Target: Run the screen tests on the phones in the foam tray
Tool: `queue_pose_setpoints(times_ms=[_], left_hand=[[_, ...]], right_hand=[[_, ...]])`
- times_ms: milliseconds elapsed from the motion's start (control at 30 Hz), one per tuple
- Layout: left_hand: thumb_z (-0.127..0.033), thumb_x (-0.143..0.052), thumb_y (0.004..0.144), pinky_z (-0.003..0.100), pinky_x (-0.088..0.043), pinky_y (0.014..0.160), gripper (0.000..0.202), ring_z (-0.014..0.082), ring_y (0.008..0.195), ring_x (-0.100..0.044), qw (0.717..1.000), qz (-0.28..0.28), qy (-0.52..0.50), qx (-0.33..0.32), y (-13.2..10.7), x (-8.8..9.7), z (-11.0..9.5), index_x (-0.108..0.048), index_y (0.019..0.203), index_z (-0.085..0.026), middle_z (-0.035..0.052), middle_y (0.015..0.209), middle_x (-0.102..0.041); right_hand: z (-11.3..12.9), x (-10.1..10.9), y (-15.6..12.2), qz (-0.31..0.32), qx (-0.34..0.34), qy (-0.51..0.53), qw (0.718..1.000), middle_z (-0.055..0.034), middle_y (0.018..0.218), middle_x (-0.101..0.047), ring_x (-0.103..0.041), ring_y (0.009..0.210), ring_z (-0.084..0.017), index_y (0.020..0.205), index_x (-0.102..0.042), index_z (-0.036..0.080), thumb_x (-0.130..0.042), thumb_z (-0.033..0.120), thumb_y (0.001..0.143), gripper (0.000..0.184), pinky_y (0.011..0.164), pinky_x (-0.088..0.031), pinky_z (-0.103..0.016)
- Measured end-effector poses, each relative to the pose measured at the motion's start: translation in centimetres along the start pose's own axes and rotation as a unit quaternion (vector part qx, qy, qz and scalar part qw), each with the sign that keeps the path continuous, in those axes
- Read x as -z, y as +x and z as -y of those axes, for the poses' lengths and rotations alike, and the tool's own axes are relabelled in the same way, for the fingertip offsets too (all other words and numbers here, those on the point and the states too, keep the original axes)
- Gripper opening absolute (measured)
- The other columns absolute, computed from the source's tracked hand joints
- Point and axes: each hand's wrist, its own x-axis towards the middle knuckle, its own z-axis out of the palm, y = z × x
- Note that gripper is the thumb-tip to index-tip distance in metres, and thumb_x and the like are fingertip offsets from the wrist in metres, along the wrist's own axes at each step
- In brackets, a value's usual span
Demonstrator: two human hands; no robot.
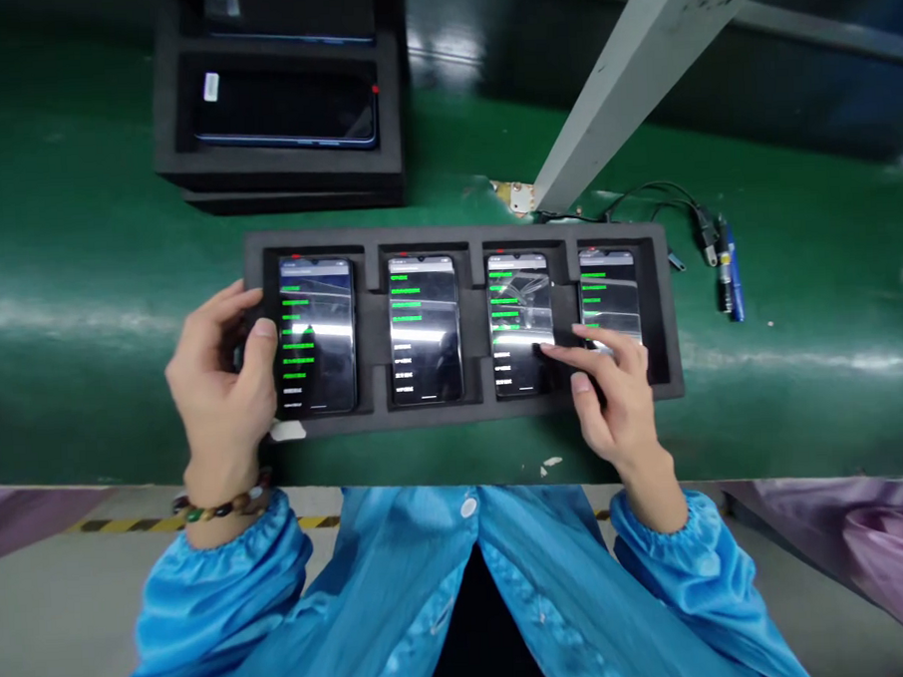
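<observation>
A dark foam tray (669, 319) lies on the green table with several smartphones lit up in its compartments. Green and white text lines show on each screen. My left hand (228, 363) grips the tray's left end, thumb on top beside the leftmost smartphone (320, 329). The second smartphone (427, 330) lies untouched in its slot. My right hand (618, 391) hovers over the right part of the tray, fingers apart, its index fingertip at the right edge of the third smartphone's screen (517, 301). That hand partly covers the rightmost smartphone (605, 277).
Stacked foam trays (286, 164) holding dark-screened phones (284, 106) stand at the back left. A grey metal post (605, 92) rises behind the tray. Cables (705, 233) and pens (731, 276) lie at the right. Purple sleeves of other people (879, 539) show at both sides.
</observation>
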Motion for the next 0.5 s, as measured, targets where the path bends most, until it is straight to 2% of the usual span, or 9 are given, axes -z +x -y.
queue_pose_setpoints(times_ms=[133,300,400,500], left_hand=[[-0.032,-0.070,0.105,0.055,-0.055,0.124,0.041,0.0328,0.141,-0.069,1.000,0.005,-0.019,-0.001,0.0,0.0,-0.1,-0.074,0.143,-0.016,0.0143,0.155,-0.070],[-0.036,-0.069,0.107,0.057,-0.057,0.123,0.039,0.0329,0.145,-0.067,1.000,0.010,-0.011,0.002,-0.1,0.3,-0.9,-0.074,0.141,-0.019,0.0120,0.156,-0.069],[-0.036,-0.068,0.107,0.058,-0.059,0.122,0.035,0.0319,0.147,-0.066,1.000,0.010,-0.013,-0.017,-0.3,0.5,-1.1,-0.074,0.138,-0.021,0.0092,0.157,-0.068],[-0.030,-0.072,0.104,0.058,-0.058,0.124,0.025,0.0300,0.143,-0.069,0.998,-0.011,-0.006,-0.060,-0.6,0.8,-1.2,-0.081,0.126,-0.022,0.0078,0.152,-0.071]], right_hand=[[1.4,-0.9,0.6,0.025,0.051,0.004,0.998,-0.0068,0.142,-0.075,-0.068,0.136,-0.029,0.139,-0.072,0.030,-0.053,0.019,0.107,0.038,0.116,-0.050,-0.054],[2.2,-1.2,1.3,0.031,0.053,0.009,0.998,-0.0071,0.139,-0.077,-0.069,0.135,-0.030,0.138,-0.072,0.031,-0.052,0.021,0.108,0.037,0.114,-0.050,-0.056],[3.8,-2.4,2.5,0.043,0.071,0.025,0.996,-0.0089,0.138,-0.078,-0.068,0.137,-0.030,0.141,-0.070,0.029,-0.051,0.021,0.109,0.038,0.115,-0.050,-0.055],[6.0,-4.3,4.0,0.075,0.091,0.035,0.992,-0.0079,0.133,-0.080,-0.064,0.145,-0.030,0.147,-0.066,0.029,-0.051,0.021,0.109,0.042,0.121,-0.046,-0.056]])
